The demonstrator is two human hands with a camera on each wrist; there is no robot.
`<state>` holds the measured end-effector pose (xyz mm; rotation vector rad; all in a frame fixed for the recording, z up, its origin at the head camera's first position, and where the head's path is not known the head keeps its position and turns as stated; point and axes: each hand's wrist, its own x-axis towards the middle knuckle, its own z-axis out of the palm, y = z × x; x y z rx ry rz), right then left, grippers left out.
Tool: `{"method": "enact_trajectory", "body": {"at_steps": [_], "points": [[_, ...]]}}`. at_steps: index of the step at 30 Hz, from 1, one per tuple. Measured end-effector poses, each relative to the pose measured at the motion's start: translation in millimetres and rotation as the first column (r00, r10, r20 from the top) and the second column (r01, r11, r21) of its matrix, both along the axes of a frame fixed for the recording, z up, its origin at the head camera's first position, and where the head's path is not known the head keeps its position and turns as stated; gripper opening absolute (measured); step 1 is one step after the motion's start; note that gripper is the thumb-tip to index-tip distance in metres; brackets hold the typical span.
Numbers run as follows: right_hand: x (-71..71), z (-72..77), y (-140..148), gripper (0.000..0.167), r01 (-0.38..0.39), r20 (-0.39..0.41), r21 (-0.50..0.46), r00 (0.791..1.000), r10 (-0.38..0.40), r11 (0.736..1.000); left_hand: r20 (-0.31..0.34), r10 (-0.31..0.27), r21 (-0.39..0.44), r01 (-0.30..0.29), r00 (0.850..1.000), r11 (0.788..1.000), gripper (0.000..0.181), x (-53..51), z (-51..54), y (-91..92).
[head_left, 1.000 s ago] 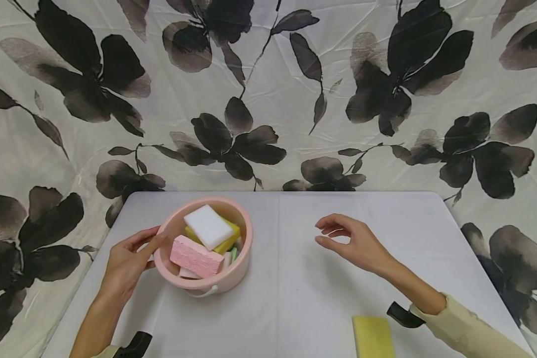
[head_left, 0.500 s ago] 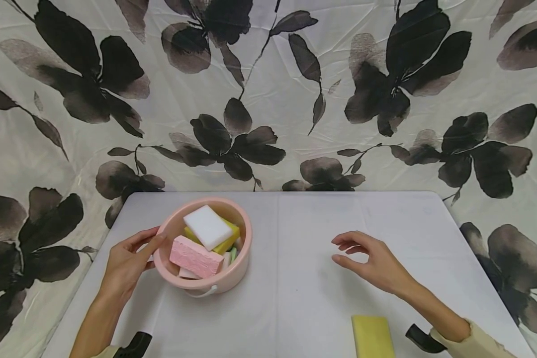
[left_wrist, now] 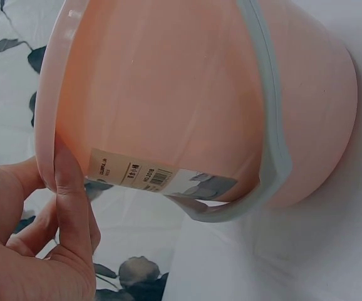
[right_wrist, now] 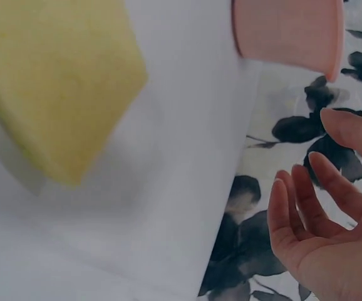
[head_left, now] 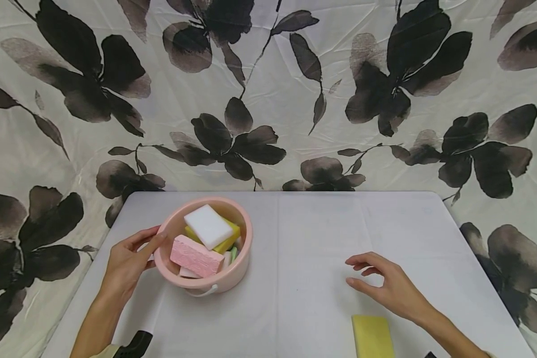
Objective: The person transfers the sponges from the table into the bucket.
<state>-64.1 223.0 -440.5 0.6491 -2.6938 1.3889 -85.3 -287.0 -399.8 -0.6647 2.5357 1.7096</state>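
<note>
A pink bucket stands on the left half of the white table. My left hand pinches its rim, thumb on one side and fingers on the other, as the left wrist view shows at the bucket wall. Inside lie a white sponge, a pink sponge, a yellow sponge and other pieces partly hidden. My right hand hovers over the table with loosely bent fingers and nothing in them. Just below it lies a yellow sponge, seen large in the right wrist view as a yellow block.
A pale handle hangs against the bucket's side, near a printed label. Behind the white table hangs a cloth with dark flowers. The loose yellow sponge reaches the lower edge of the head view.
My right hand has moved back and to the right, nearer to the loose yellow sponge. My left hand and the bucket have stayed in place.
</note>
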Motion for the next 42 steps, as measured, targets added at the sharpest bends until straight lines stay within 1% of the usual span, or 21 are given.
{"method": "enact_trajectory", "body": {"at_steps": [3,9,15,18,20,24,28,29,31,33,34,36,38,40,41,42], "points": [[6.5,-7.1,5,0.031,0.007,0.002,0.009,1.000,-0.007,1.000,0.010,0.003,0.002,-0.003,1.000,1.000,0.072,-0.8,-0.7,0.1],[20.1,-20.2,13,0.032,0.025,0.030,0.008,0.999,-0.025,1.000,0.026,0.004,-0.007,-0.004,1.000,1.000,0.073,-1.5,-1.8,-0.1],[33.3,-31.6,21,0.031,0.029,0.033,-0.003,0.999,-0.029,1.000,0.034,0.020,-0.005,-0.020,0.999,1.000,0.073,-2.0,-2.2,-0.3],[39.7,-39.0,25,0.034,0.037,0.031,0.006,0.999,-0.037,0.999,0.045,0.024,-0.012,-0.024,0.999,1.000,0.073,-2.2,-2.5,-0.5],[43.4,-44.0,29,0.035,0.043,0.044,0.026,0.998,-0.044,0.999,0.053,0.026,-0.016,-0.025,0.998,1.000,0.073,-2.4,-2.9,-0.6],[49.2,-53.1,38,0.037,0.047,0.086,0.095,0.995,-0.056,0.994,0.056,0.025,-0.018,-0.024,0.998,1.000,0.073,-2.6,-3.3,-0.5],[55.5,-59.5,45,0.040,0.030,0.131,0.152,0.990,-0.050,0.988,0.055,0.025,-0.022,-0.024,0.998,0.999,0.071,-2.0,-3.4,0.0],[57.1,-60.0,47,0.041,0.023,0.155,0.162,0.987,-0.049,0.987,0.056,0.028,-0.023,-0.027,0.998,0.999,0.071,-1.7,-3.5,0.0],[60.6,-60.6,50,0.043,0.013,0.232,0.176,0.971,-0.054,0.984,0.057,0.029,-0.023,-0.028,0.998,0.999,0.070,-1.1,-3.4,0.0],[63.3,-60.8,53,0.048,0.009,0.308,0.195,0.949,-0.070,0.981,0.054,0.030,-0.020,-0.029,0.998,0.999,0.070,-0.6,-3.3,0.3],[64.1,-60.8,54,0.050,0.010,0.350,0.202,0.933,-0.081,0.979,0.051,0.029,-0.018,-0.029,0.998,0.999,0.070,-0.6,-3.1,0.3],[64.6,-60.7,55,0.053,0.031,0.440,0.218,0.889,-0.127,0.975,0.045,0.028,-0.014,-0.027,0.999,1.000,0.070,-0.8,-2.8,0.5],[64.4,-60.8,55,0.055,0.056,0.485,0.225,0.860,-0.161,0.973,0.038,0.027,-0.011,-0.027,0.999,1.000,0.070,-1.2,-2.6,0.6],[64.7,-60.5,55,0.053,0.069,0.498,0.211,0.851,-0.168,0.975,0.031,0.026,-0.009,-0.026,0.999,1.000,0.071,-1.4,-2.6,0.6],[64.7,-60.0,55,0.052,0.069,0.501,0.197,0.850,-0.161,0.978,0.028,0.026,-0.009,-0.026,0.999,1.000,0.071,-1.4,-2.6,0.7],[64.4,-58.9,54,0.052,0.072,0.510,0.185,0.845,-0.158,0.980,0.025,0.024,-0.009,-0.024,0.999,1.000,0.071,-1.3,-2.7,0.6]]}}
